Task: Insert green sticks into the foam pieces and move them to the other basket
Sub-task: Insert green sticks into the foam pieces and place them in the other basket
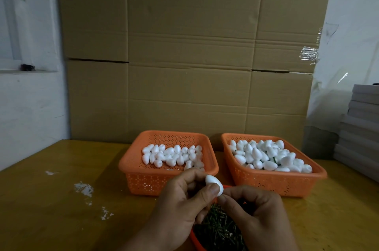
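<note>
My left hand (182,201) pinches a white egg-shaped foam piece (215,184) between thumb and fingers, just in front of the left orange basket (141,181). My right hand (258,211) is closed at the piece's lower end, fingertips touching it; any stick in those fingers is hidden. Below both hands lies an orange tray of green sticks (219,228). The left basket holds several plain foam pieces (172,155). The right orange basket (272,184) is heaped with foam pieces (264,155), and a bit of green shows among them.
Both baskets stand on a yellow wooden table (61,199) with white scuff marks at the left. A wall of cardboard boxes (184,55) rises right behind them. Stacked grey boards (361,127) sit at the right edge.
</note>
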